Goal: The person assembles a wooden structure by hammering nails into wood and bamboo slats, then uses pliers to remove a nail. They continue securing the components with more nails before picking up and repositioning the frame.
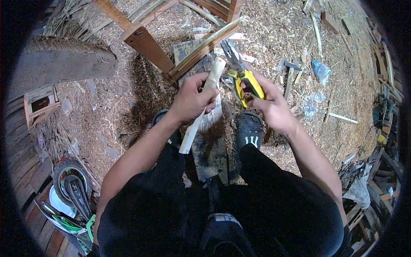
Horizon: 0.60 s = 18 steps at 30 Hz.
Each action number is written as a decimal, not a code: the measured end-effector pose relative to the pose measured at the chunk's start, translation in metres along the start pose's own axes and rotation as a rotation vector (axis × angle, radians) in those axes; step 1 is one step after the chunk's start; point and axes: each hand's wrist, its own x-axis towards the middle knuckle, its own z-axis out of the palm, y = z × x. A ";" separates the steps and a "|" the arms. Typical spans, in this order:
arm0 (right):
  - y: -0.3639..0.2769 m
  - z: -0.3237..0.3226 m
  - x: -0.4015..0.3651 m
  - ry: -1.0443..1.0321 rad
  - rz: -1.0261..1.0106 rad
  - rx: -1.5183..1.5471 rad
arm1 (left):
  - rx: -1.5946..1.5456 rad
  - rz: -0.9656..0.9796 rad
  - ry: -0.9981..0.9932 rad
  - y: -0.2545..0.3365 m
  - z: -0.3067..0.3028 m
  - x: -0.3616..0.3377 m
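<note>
My left hand (195, 97) is closed round a pale strip of wood (192, 136), which slants from its top end near the middle of the view down toward my lap. In my right hand (274, 103) is a pair of pliers with yellow and black handles (249, 87). Their metal jaws (231, 55) point up and to the left, a short way right of the strip's top end and apart from it. Below both hands lies a worn plank (209, 156) between my shoes. Just beyond them is a wooden frame (201, 50) of brown and pale bars.
A hammer (292, 66) lies on the shavings-covered ground to the right, near a crumpled blue plastic bag (321, 72). At left is a thick timber beam (68, 64). A wheel (70, 182) and a white bucket (60, 201) stand at lower left. Scrap wood lines both sides.
</note>
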 end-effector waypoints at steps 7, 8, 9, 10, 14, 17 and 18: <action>0.009 0.007 0.002 0.118 -0.377 -0.849 | -0.101 -0.039 -0.092 0.002 -0.002 -0.003; 0.007 0.007 0.002 0.118 -0.376 -0.848 | -0.101 -0.040 -0.092 0.004 -0.002 -0.004; 0.006 0.006 0.001 0.141 -0.390 -0.971 | -0.097 -0.049 -0.107 0.007 -0.002 -0.006; 0.006 0.006 0.001 0.163 -0.404 -1.095 | -0.094 -0.059 -0.123 0.008 -0.002 -0.006; 0.006 0.009 0.000 0.208 -0.500 -1.243 | -0.048 -0.046 -0.137 0.008 -0.002 -0.007; 0.007 0.010 0.003 0.237 -0.580 -1.180 | -0.089 -0.030 -0.151 0.008 -0.002 -0.009; 0.006 0.010 0.005 0.215 -0.577 -1.117 | -0.110 -0.010 -0.154 0.006 -0.003 -0.009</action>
